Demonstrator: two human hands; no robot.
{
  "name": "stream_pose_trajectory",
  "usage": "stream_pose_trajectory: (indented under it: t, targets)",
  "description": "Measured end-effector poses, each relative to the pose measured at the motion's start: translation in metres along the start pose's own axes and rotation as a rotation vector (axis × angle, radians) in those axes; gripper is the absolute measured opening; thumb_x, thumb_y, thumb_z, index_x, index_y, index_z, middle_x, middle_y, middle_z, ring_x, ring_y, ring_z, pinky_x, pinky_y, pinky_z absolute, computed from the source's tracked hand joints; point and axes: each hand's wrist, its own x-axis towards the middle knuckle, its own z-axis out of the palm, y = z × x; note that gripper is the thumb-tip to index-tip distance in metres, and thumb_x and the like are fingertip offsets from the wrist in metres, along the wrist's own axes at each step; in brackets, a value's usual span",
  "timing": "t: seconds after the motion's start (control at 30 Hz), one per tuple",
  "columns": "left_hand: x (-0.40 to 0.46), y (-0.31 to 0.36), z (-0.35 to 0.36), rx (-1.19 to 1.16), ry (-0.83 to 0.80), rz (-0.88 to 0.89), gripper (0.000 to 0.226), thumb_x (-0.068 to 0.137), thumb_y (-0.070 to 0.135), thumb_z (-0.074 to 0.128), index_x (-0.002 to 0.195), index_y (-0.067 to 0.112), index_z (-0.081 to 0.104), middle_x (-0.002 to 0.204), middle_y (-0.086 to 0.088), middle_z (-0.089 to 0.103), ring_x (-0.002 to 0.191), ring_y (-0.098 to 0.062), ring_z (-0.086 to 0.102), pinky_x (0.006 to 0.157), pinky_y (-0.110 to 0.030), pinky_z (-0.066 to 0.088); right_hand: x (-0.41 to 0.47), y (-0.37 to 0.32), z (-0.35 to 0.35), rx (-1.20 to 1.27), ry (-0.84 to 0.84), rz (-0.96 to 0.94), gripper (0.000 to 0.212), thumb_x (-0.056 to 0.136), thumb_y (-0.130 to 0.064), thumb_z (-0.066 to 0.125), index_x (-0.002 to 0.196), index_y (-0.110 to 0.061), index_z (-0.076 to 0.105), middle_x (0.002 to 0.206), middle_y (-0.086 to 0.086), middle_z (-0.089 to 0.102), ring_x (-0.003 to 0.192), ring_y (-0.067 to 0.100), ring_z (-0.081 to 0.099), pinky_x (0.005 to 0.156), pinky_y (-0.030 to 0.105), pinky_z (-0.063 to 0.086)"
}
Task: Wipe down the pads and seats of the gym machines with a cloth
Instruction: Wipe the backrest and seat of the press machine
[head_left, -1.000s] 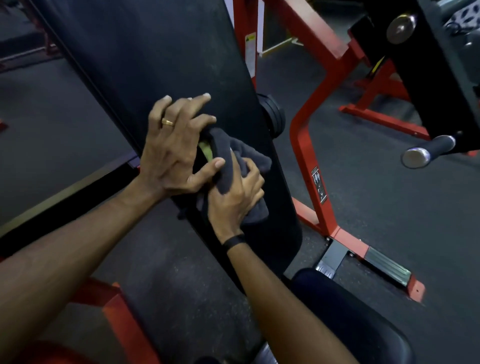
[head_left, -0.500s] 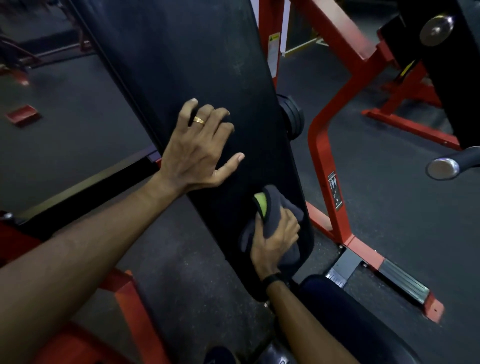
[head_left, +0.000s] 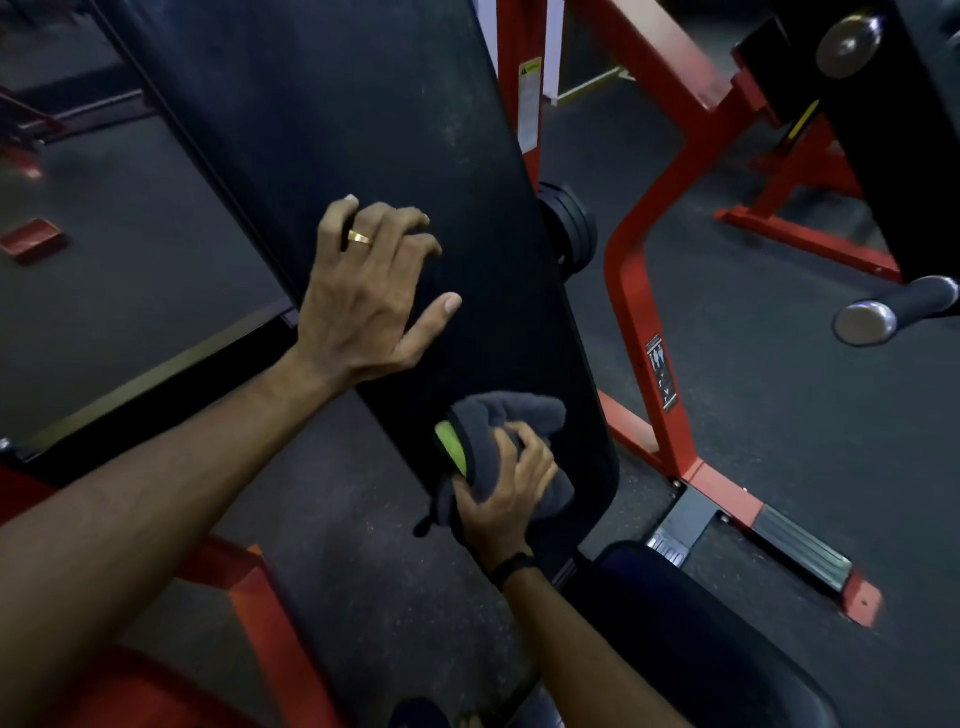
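Note:
A long black back pad (head_left: 374, 135) slants up through the middle of the view. My right hand (head_left: 506, 491) grips a bunched grey cloth (head_left: 511, 418) with a green patch and presses it against the pad's lower end. My left hand (head_left: 371, 291), wearing a gold ring, rests on the pad's left edge higher up, its fingers bent onto the surface and the thumb spread out. A black seat pad (head_left: 691, 639) lies just below the back pad at the bottom right.
The red machine frame (head_left: 631, 291) stands right of the pad, its foot plate (head_left: 800, 545) on the dark rubber floor. A chrome-capped handle (head_left: 893, 312) juts in at the right. Another red and black machine (head_left: 852, 119) fills the top right. More red frame (head_left: 249, 587) sits lower left.
My right hand has carried the cloth from the pad's middle down to its lower end. My left hand let go of the cloth and now rests on the pad, fingers more bent.

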Motion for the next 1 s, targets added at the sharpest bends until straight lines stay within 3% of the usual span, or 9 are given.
stream_pose_trajectory:
  t: [0.17, 0.33, 0.5, 0.63, 0.77, 0.83, 0.9, 0.97, 1.0]
  targets:
    - [0.002, 0.004, -0.001, 0.126, -0.095, 0.024, 0.047, 0.096, 0.048, 0.049, 0.097, 0.004, 0.063, 0.11, -0.015, 0.064, 0.104, -0.035, 0.06, 0.105, -0.052, 0.034, -0.024, 0.045, -0.016, -0.098, -0.108, 0.041, 0.063, 0.077, -0.053, 0.052, 0.126, -0.016, 0.043, 0.133, 0.007, 0.035, 0.117, 0.031, 0.036, 0.09, 0.074, 0.043]
    - [0.0, 0.005, 0.0, 0.149, -0.131, 0.026, 0.047, 0.094, 0.048, 0.05, 0.091, 0.003, 0.063, 0.111, -0.016, 0.063, 0.104, -0.036, 0.058, 0.103, -0.055, 0.037, -0.025, 0.024, -0.018, 0.045, -0.002, 0.202, 0.057, 0.078, -0.045, 0.054, 0.125, -0.017, 0.041, 0.129, 0.004, 0.037, 0.115, 0.029, 0.039, 0.089, 0.072, 0.043]
    - [0.0, 0.0, 0.0, 0.018, -0.063, 0.001, 0.055, 0.103, 0.05, 0.037, 0.09, 0.004, 0.064, 0.108, -0.014, 0.065, 0.102, -0.035, 0.059, 0.103, -0.051, 0.034, 0.005, -0.061, -0.004, 0.163, -0.09, -0.236, 0.055, 0.075, -0.054, 0.055, 0.119, -0.023, 0.047, 0.131, 0.001, 0.04, 0.118, 0.024, 0.042, 0.102, 0.054, 0.032]
    - [0.001, -0.002, 0.001, -0.064, -0.017, -0.041, 0.059, 0.105, 0.048, 0.029, 0.087, 0.007, 0.065, 0.107, -0.01, 0.067, 0.103, -0.031, 0.059, 0.103, -0.048, 0.033, 0.022, -0.105, 0.026, -0.122, -0.045, -0.333, 0.059, 0.078, -0.058, 0.053, 0.128, -0.028, 0.043, 0.141, 0.008, 0.034, 0.129, 0.028, 0.037, 0.104, 0.056, 0.02]
    - [-0.001, -0.002, 0.005, -0.013, -0.026, -0.01, 0.057, 0.106, 0.047, 0.029, 0.087, 0.006, 0.065, 0.106, -0.011, 0.067, 0.103, -0.032, 0.059, 0.103, -0.048, 0.032, 0.004, -0.081, 0.035, -0.287, 0.034, -0.346, 0.064, 0.076, -0.05, 0.073, 0.132, -0.036, 0.045, 0.141, 0.006, 0.035, 0.129, 0.025, 0.035, 0.105, 0.061, 0.024]
    - [-0.001, -0.002, 0.007, 0.007, -0.021, 0.018, 0.056, 0.106, 0.045, 0.03, 0.087, 0.005, 0.065, 0.106, -0.012, 0.067, 0.101, -0.033, 0.06, 0.102, -0.049, 0.033, -0.01, -0.065, 0.035, -0.306, 0.04, -0.327, 0.053, 0.085, -0.056, 0.063, 0.132, -0.038, 0.047, 0.14, 0.005, 0.037, 0.128, 0.025, 0.038, 0.107, 0.061, 0.024]
    - [-0.001, -0.003, 0.008, 0.023, -0.014, 0.027, 0.055, 0.106, 0.044, 0.032, 0.086, 0.004, 0.064, 0.105, -0.013, 0.066, 0.099, -0.034, 0.06, 0.102, -0.049, 0.033, -0.02, -0.044, 0.029, -0.246, -0.051, -0.247, 0.05, 0.083, -0.051, 0.068, 0.128, -0.043, 0.047, 0.135, -0.002, 0.04, 0.123, 0.021, 0.041, 0.104, 0.063, 0.037]
    - [-0.001, -0.002, 0.007, 0.043, -0.028, 0.033, 0.054, 0.106, 0.043, 0.032, 0.086, 0.004, 0.063, 0.105, -0.013, 0.066, 0.099, -0.034, 0.059, 0.102, -0.049, 0.034, -0.031, -0.024, 0.016, -0.247, -0.19, -0.228, 0.066, 0.067, -0.04, 0.084, 0.121, -0.046, 0.047, 0.128, -0.005, 0.047, 0.117, 0.021, 0.045, 0.087, 0.066, 0.052]
    - [-0.001, -0.001, 0.007, 0.054, -0.035, 0.035, 0.054, 0.106, 0.044, 0.032, 0.086, 0.004, 0.063, 0.105, -0.013, 0.065, 0.099, -0.033, 0.059, 0.102, -0.049, 0.034, -0.037, -0.012, 0.011, -0.27, -0.218, -0.241, 0.058, 0.071, -0.037, 0.081, 0.118, -0.042, 0.047, 0.124, 0.0, 0.054, 0.112, 0.025, 0.049, 0.078, 0.065, 0.055]
